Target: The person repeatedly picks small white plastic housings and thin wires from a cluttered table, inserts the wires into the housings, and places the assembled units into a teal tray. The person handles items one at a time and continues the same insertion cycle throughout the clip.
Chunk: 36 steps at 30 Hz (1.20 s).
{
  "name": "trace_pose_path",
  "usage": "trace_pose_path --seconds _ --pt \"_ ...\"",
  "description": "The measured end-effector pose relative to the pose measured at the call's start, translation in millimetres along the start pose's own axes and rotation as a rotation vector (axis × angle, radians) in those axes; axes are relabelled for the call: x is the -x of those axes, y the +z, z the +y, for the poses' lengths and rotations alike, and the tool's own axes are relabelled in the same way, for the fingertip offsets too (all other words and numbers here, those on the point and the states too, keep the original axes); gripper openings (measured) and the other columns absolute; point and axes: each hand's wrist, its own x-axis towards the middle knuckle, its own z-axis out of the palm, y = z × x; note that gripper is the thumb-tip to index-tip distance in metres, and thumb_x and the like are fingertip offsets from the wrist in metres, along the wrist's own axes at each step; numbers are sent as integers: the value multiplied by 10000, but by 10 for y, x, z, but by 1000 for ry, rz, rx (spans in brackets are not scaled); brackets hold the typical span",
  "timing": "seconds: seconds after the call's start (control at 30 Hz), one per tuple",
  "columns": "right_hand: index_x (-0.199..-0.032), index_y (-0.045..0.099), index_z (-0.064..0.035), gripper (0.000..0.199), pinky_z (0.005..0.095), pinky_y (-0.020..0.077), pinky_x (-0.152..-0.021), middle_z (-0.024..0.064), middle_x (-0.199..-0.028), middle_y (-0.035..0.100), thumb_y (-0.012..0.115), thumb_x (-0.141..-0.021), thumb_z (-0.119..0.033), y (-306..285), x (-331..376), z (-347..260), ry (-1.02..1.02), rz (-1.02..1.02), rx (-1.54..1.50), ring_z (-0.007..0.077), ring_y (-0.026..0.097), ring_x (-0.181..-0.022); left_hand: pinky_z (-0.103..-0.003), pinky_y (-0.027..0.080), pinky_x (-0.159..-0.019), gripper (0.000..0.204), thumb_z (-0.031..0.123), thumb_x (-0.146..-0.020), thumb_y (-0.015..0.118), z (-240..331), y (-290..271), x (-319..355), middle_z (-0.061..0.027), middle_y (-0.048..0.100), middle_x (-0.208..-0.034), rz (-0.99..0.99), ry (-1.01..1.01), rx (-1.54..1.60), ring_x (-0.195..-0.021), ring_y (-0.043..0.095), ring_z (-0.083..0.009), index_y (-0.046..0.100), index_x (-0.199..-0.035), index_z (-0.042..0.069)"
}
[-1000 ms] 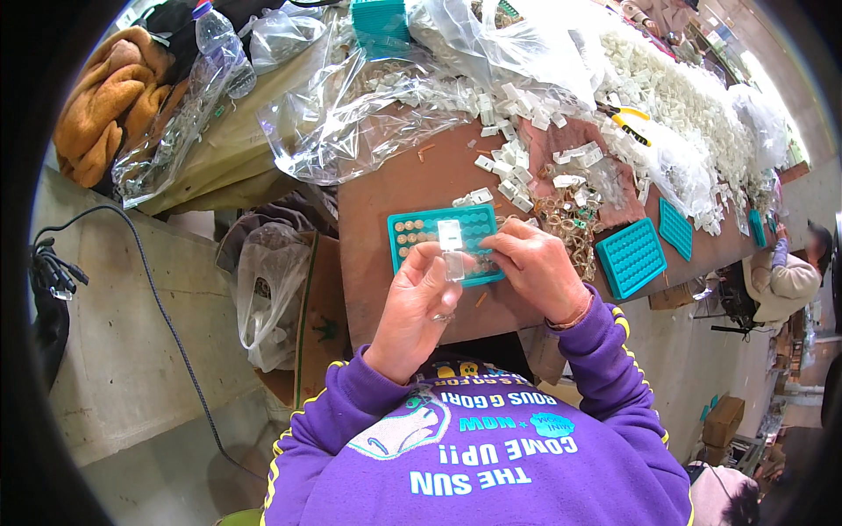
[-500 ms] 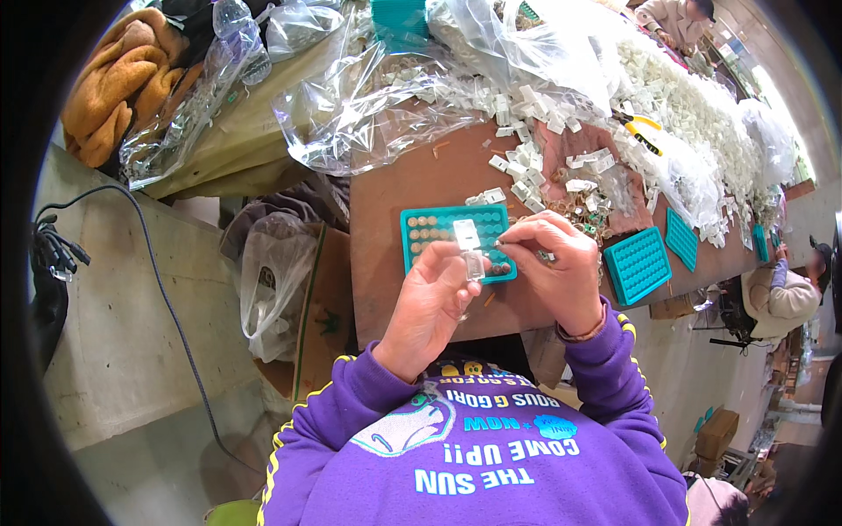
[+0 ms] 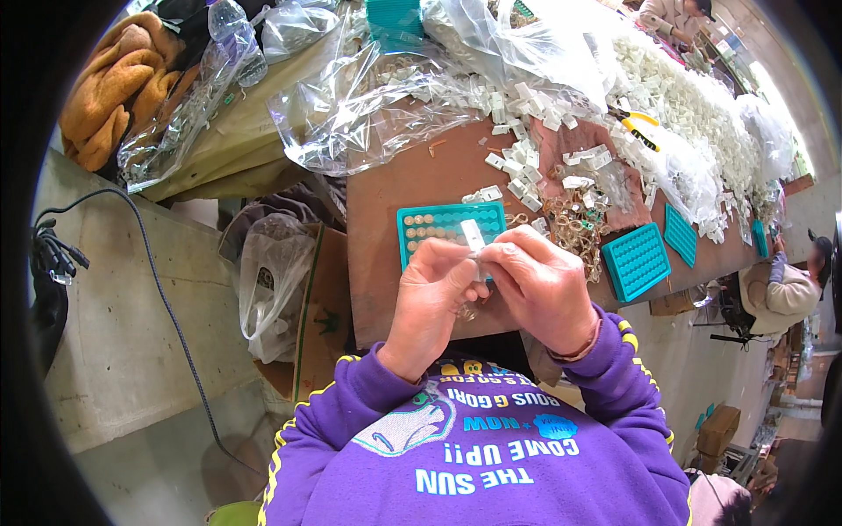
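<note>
Over a brown tabletop [image 3: 377, 193], in the head view, my left hand [image 3: 431, 294] and right hand [image 3: 548, 285] meet on a small white-and-clear plastic case [image 3: 473, 234]. Left thumb and fingers pinch its lower part; my right thumb and forefinger close against the same end, and I cannot tell whether they grip anything else. The case stands tilted in front of a teal rectangular plastic tray [image 3: 403, 250], where round tan pieces [image 3: 420, 221] sit in rows at the left. Its face bears a dark mark too small to read. White and blue lettering, upside down in this view, crosses my purple sweatshirt [image 3: 482, 438]. Right of my hands lies a second teal tray with rows of pockets [image 3: 636, 263].
</note>
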Motion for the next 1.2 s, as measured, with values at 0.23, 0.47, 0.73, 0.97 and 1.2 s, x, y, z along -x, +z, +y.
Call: trace_pose_path --seconds 0.23,0.47,0.73,0.97,1.2 --pt "-923 696 -26 180 293 535 -620 89 -846 660 710 -759 46 -117 1 2 46 -66 -61 223 669 -723 -241 509 -669 131 107 -951 625 19 17 -28 -68 641 -929 -9 -57 25 -738 622 -135 573 -1055 45" --pt "-931 691 -45 185 299 521 -595 81 -793 646 682 -767 38 -40 -28 57 32 134 -185 223 650 -686 -243 492 -659 163 163 -968 609 49 24 -35 -74 639 -950 -61 -90 15 -756 614 -143 569 -1075 47" --pt "-985 690 -58 219 327 536 -700 75 -863 689 707 -770 -23 66 28 105 -223 150 46 248 672 -770 -239 493 -680 174 180 -976 600 45 155 -7 -65 633 -997 108 -109 120 -813 610 -131 560 -1092 57" --pt "-1017 705 -43 254 320 530 -738 114 -924 686 702 -766 -3 71 176 349 215 153 -74 240 666 -830 -148 428 -531 167 221 -1013 520 113 115 -46 -47 631 -993 22 -95 150 -662 507 -45 537 -1122 95" --pt "-894 679 -93 133 360 498 -643 60 -780 569 725 -770 -107 222 463 507 162 7 135 248 603 -750 -143 351 -503 165 218 -1011 525 64 88 -51 -43 626 -986 76 -100 98 -622 432 -27 535 -1123 97"
